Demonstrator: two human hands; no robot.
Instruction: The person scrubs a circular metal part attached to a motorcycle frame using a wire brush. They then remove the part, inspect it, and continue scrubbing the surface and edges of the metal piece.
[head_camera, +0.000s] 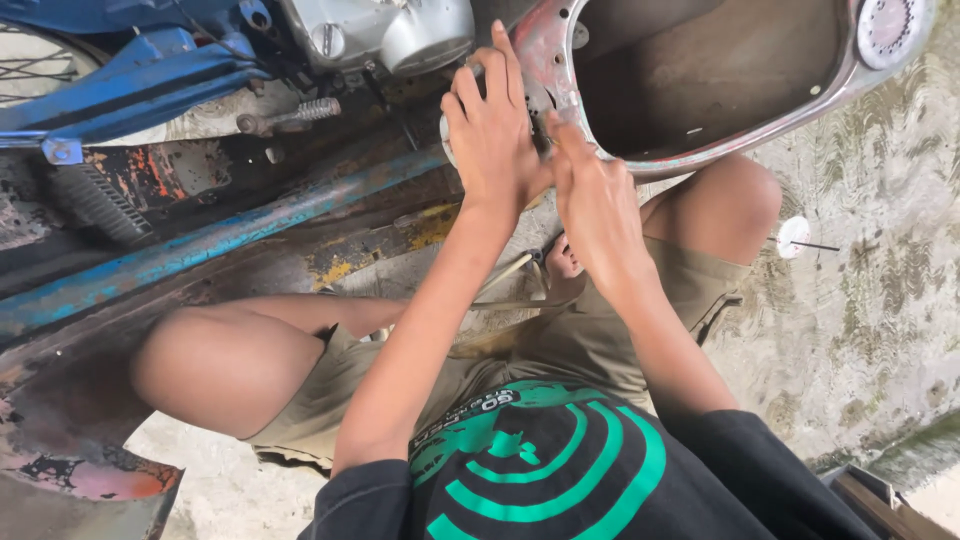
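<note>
I squat over a dismantled motorbike. My left hand (490, 125) lies flat against the rusty red edge of a grey hollow body shell (700, 70), fingers pointing up and closed over a small part I cannot make out. My right hand (590, 200) is just beside it, fingertips pinched at the same spot on the shell's rim. What the fingers grip is hidden between the two hands.
A silver engine case (400, 35) and blue frame tube (130, 90) lie at the top left, with a worn blue and rusty beam (220, 240) below. A small white disc with a pin (795, 235) lies on the concrete at right. A thin rod (505, 272) lies between my knees.
</note>
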